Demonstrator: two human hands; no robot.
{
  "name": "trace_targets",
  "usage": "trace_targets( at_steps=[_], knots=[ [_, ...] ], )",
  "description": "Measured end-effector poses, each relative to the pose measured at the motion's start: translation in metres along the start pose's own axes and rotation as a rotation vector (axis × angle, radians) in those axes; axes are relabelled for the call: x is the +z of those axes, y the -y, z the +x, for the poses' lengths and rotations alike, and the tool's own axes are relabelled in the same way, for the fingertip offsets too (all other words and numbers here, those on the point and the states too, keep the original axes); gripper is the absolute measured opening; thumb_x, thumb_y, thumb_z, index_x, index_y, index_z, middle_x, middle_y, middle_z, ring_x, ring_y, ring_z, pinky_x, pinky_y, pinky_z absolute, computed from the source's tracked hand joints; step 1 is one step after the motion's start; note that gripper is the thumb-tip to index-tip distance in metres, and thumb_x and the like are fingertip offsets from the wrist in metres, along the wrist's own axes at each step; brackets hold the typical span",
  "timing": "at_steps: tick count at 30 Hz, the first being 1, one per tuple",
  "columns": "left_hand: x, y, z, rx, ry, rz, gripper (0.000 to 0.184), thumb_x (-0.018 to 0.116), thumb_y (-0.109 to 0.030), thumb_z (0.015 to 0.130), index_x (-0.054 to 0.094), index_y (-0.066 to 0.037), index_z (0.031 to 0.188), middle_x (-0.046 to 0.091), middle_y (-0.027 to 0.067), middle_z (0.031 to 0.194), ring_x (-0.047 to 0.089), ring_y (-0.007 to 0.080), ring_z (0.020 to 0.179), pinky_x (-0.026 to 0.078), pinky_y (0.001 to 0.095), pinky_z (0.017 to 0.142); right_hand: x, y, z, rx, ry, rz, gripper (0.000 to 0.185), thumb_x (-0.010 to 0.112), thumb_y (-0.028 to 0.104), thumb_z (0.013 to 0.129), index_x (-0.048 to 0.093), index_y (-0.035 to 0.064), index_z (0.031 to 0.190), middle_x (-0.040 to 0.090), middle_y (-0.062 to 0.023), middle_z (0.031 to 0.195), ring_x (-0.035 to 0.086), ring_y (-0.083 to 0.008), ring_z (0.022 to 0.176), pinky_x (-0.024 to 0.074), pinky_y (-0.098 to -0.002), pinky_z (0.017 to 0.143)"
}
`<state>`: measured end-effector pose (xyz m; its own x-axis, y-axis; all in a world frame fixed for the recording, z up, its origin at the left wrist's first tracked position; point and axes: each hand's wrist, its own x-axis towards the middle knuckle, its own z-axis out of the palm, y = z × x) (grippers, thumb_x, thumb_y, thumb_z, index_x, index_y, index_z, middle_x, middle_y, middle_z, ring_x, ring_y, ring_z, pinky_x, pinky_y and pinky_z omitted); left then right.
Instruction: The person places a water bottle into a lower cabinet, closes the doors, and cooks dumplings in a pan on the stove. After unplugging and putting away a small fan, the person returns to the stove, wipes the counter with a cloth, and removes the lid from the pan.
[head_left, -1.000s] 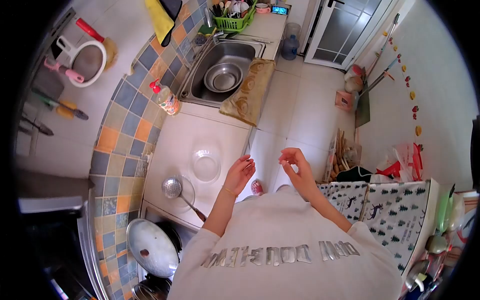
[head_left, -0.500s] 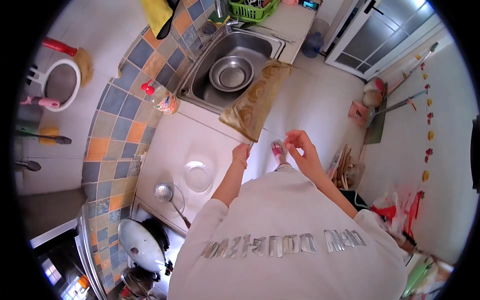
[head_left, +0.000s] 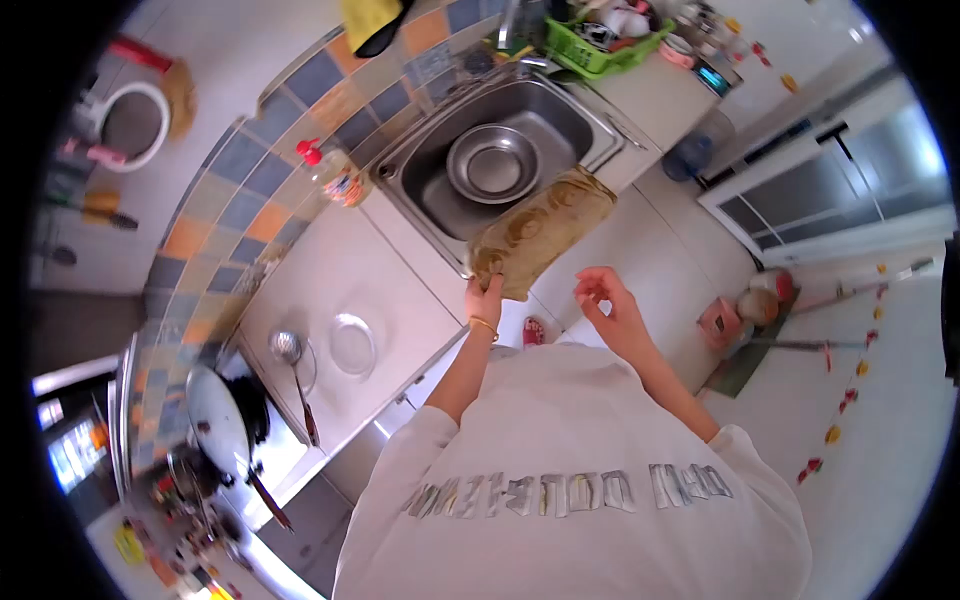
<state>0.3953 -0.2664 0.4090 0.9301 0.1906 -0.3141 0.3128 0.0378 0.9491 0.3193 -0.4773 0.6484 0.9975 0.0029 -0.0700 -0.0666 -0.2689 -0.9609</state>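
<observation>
My left hand [head_left: 485, 300] is at the near corner of a yellow-brown patterned cloth [head_left: 545, 228], its fingers closed on the cloth's edge. The cloth lies over the front rim of the steel sink [head_left: 415, 190]. Inside the sink sits a round metal basin [head_left: 492, 163]. To the right of the cloth, above the floor, my right hand [head_left: 606, 298] has its fingers curled towards the thumb, with nothing visible in them.
On the counter [head_left: 400, 300] stand a soap bottle [head_left: 335, 175], a clear glass dish [head_left: 351, 344] and a skimmer [head_left: 288, 350]. A green basket [head_left: 600, 52] is beyond the sink. A lidded pan [head_left: 220, 420] sits at the lower left.
The view has turned and moved nearer the sink. My left hand has reached forward from beside the counter and taken hold of the cloth's corner. My right hand keeps its curled pose.
</observation>
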Motion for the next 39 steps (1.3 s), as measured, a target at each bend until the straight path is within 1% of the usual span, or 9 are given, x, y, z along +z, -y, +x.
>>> trace_targets(
  at_steps=[4,8,12,15,16,25,31,36,39],
  knots=[
    [-0.008,-0.106,-0.055,0.083,0.121,-0.253,0.018,0.058,-0.007,0.082,0.064,0.002,0.096,0.063,0.0002,0.082,0.054,0.0072,0.074,0.045,0.0239,0.066,0.004,-0.006,0.039,-0.095,0.166,-0.228,0.054,0.057,-0.004,0.077,0.044,0.0062,0.129,0.057,-0.0107,0.117,0.055,-0.0201,0.109,0.0455,-0.028,0.08],
    [-0.041,-0.183,-0.114,0.027,0.269,-0.476,0.021,0.055,-0.001,0.075,0.067,0.002,0.093,0.066,0.0035,0.084,0.059,0.0109,0.076,0.048,0.0255,0.072,0.027,0.003,0.065,-0.21,0.335,-0.315,0.087,0.066,0.001,0.067,0.026,0.0088,0.144,0.044,-0.0202,0.134,0.04,-0.0357,0.128,0.0356,-0.0409,0.104],
    [-0.083,-0.203,-0.156,0.041,0.479,-0.68,0.023,0.057,-0.003,0.074,0.066,0.003,0.095,0.068,0.0059,0.087,0.061,0.0118,0.079,0.05,0.0258,0.074,0.063,-0.003,0.053,-0.485,0.564,-0.346,0.076,0.077,0.01,0.065,0.044,0.0078,0.133,0.04,-0.0153,0.14,0.035,-0.034,0.131,0.0349,-0.0414,0.106],
    [-0.111,-0.202,-0.19,0.062,0.337,-0.649,0.026,0.058,-0.004,0.074,0.065,0.004,0.098,0.068,0.0061,0.091,0.061,0.0124,0.081,0.05,0.0265,0.076,0.098,0.012,0.033,-0.218,0.878,-0.14,0.057,0.077,0.009,0.068,0.055,0.0061,0.121,0.037,-0.0116,0.143,0.033,-0.0304,0.133,0.0425,-0.0399,0.099],
    [-0.126,-0.196,-0.2,0.077,0.343,-0.658,0.029,0.059,-0.005,0.075,0.063,0.004,0.102,0.067,0.0067,0.095,0.062,0.0133,0.084,0.051,0.0272,0.078,0.11,0.028,0.021,-0.238,0.865,-0.067,0.046,0.075,0.008,0.074,0.058,0.0044,0.116,0.049,-0.0093,0.132,0.045,-0.0251,0.122,0.0492,-0.0338,0.088],
    [-0.271,-0.151,-0.323,0.201,-0.181,-0.606,0.032,0.063,-0.003,0.086,0.053,-0.002,0.116,0.062,0.0041,0.104,0.06,0.0127,0.092,0.05,0.028,0.084,0.228,0.067,-0.081,0.301,1.274,0.241,0.032,0.069,0.028,0.089,0.066,0.0001,0.104,0.063,0.002,0.082,0.056,-0.0065,0.074,0.0467,-0.0242,0.07],
    [-0.344,-0.104,-0.405,0.187,-0.478,-0.349,0.011,0.055,-0.012,0.097,0.053,-0.002,0.102,0.061,0.0007,0.095,0.056,0.0075,0.09,0.047,0.0224,0.082,0.334,0.099,-0.181,0.121,1.316,0.215,0.04,0.056,0.038,0.097,0.067,0.0007,0.092,0.058,0.0046,0.07,0.052,-0.0049,0.063,0.0429,-0.0224,0.059],
    [-0.384,-0.06,-0.451,0.275,-0.732,-0.39,0.013,0.052,-0.015,0.099,0.053,-0.002,0.095,0.056,-0.0007,0.086,0.048,0.0056,0.078,0.043,0.0214,0.07,0.398,0.123,-0.246,-0.074,1.417,-0.031,0.038,0.055,0.035,0.097,0.066,-0.0006,0.095,0.066,-0.0006,0.081,0.058,-0.0077,0.075,0.0484,-0.0248,0.069],
    [-0.407,-0.062,-0.476,0.298,-0.812,-0.517,0.016,0.05,-0.017,0.1,0.053,-0.002,0.097,0.057,-0.0012,0.086,0.049,0.0046,0.078,0.044,0.0207,0.07,0.439,0.118,-0.269,0.037,1.6,0.182,0.036,0.057,0.034,0.096,0.065,-0.0016,0.1,0.066,-0.002,0.087,0.06,-0.0085,0.082,0.0488,-0.025,0.075]
  ],
)
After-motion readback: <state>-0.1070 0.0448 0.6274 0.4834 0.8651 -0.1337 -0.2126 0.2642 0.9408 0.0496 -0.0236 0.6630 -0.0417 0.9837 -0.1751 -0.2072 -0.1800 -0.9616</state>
